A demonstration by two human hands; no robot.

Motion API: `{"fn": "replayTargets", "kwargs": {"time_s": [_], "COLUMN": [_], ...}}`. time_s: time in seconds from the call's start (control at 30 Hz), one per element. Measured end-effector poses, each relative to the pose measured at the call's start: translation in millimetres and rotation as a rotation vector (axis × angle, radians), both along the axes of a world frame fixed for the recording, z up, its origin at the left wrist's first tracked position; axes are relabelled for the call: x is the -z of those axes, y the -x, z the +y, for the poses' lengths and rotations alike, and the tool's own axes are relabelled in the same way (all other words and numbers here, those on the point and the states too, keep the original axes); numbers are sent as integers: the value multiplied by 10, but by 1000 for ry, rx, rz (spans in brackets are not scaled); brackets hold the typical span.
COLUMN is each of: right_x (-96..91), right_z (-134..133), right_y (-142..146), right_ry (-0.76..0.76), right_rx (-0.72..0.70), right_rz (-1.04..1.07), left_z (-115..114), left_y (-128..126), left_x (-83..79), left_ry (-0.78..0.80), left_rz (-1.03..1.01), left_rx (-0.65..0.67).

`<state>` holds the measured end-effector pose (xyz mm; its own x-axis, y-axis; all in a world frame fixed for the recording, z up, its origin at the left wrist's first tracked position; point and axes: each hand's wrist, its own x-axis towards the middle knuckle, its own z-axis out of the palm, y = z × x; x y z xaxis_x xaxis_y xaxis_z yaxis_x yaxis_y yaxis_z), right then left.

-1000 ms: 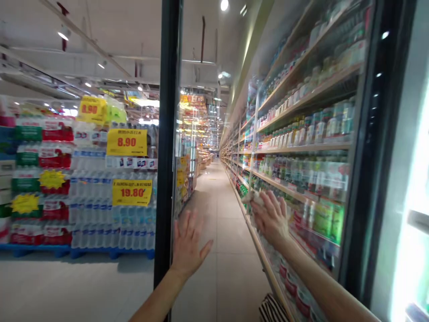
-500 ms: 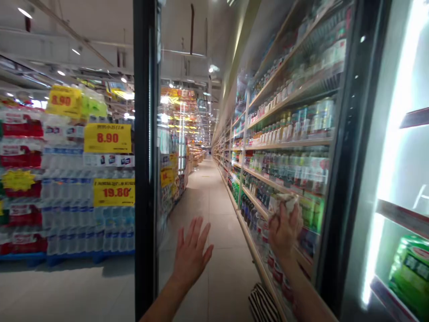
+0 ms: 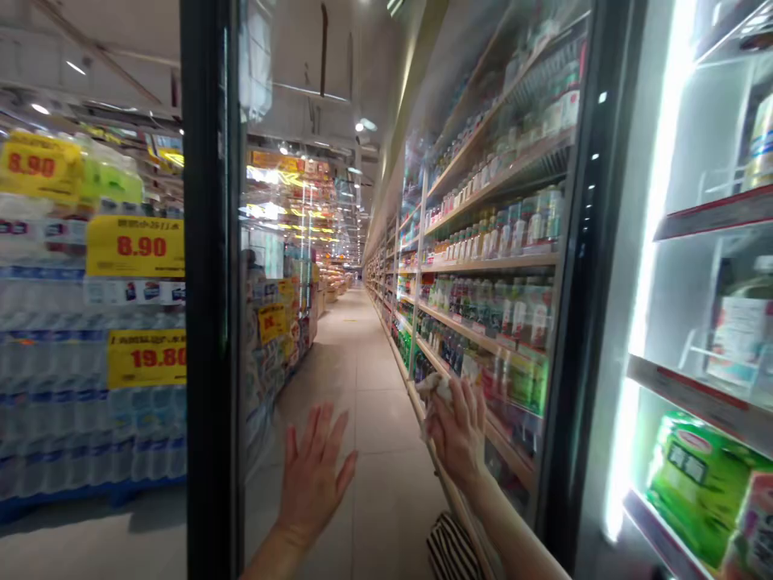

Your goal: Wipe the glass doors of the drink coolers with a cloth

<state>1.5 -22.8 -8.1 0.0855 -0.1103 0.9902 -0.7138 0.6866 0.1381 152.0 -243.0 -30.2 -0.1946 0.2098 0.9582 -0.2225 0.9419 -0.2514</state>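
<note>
A glass door [image 3: 356, 362] in a black frame [image 3: 208, 306] stands in front of me, with an aisle and shelves showing in its pane. My left hand [image 3: 315, 467] is raised flat with its fingers spread, palm toward the glass; whether it touches cannot be told. On the right, my right hand [image 3: 459, 427] presses a crumpled whitish cloth [image 3: 436, 387] at the pane, its fingers bent over it. Part of the cloth is hidden beneath the fingers.
Lit cooler shelves on the right hold a green pack [image 3: 694, 483] and a bottle [image 3: 746, 330]. To the left are stacked water bottles [image 3: 48, 387] with yellow price signs [image 3: 142, 246]. Black-and-white striped fabric [image 3: 452, 548] shows low in the pane.
My right hand has moved left and slightly down with the cloth. My left hand keeps its spread pose. The whole view has turned a little to the right.
</note>
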Motion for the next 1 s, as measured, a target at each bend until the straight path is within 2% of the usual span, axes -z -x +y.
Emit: {"fn": "replayTargets", "kwargs": {"time_s": [0.03, 0.13, 0.2, 0.23, 0.37, 0.4, 0.53, 0.57, 0.73, 0.8, 0.9, 0.93, 1.0], "right_x": [22, 24, 34, 60, 229, 250, 192, 169, 115, 72, 2, -6, 8], "right_z": [58, 259, 293, 265, 44, 12, -47, -77, -248, -259, -317, -363, -467], "right_y": [41, 231, 289, 275, 78, 41, -2, -11, -83, -85, -119, -150, -221], "right_ry": [27, 393, 513, 477, 66, 49, 310, 326, 87, 148, 335, 344, 224], "right_rx": [24, 117, 149, 147, 85, 86, 146, 141, 48, 72, 102, 91, 42], "right_rz": [-10, -68, -94, -95, -64, -62, -108, -106, -2, -19, -68, -70, -48], "left_z": [-9, -27, -22, -15, 18, 23, 25, 25, 27, 33, 41, 42, 40], "left_y": [-2, -2, 6, 11, 28, 30, 46, 49, 37, 21, 3, 1, -1], "left_x": [5, 20, 27, 28, 21, 20, 30, 34, 30, 18, 6, 6, 9], "left_ry": [3, 13, -8, -30, -90, -91, -117, -123, -102, -85, -63, -65, -80], "left_rz": [-5, -13, -2, 7, 29, 26, 18, 18, 13, 14, 9, 7, 9], "left_rx": [1, 16, 50, 75, 137, 141, 157, 157, 130, 117, 109, 111, 118]}}
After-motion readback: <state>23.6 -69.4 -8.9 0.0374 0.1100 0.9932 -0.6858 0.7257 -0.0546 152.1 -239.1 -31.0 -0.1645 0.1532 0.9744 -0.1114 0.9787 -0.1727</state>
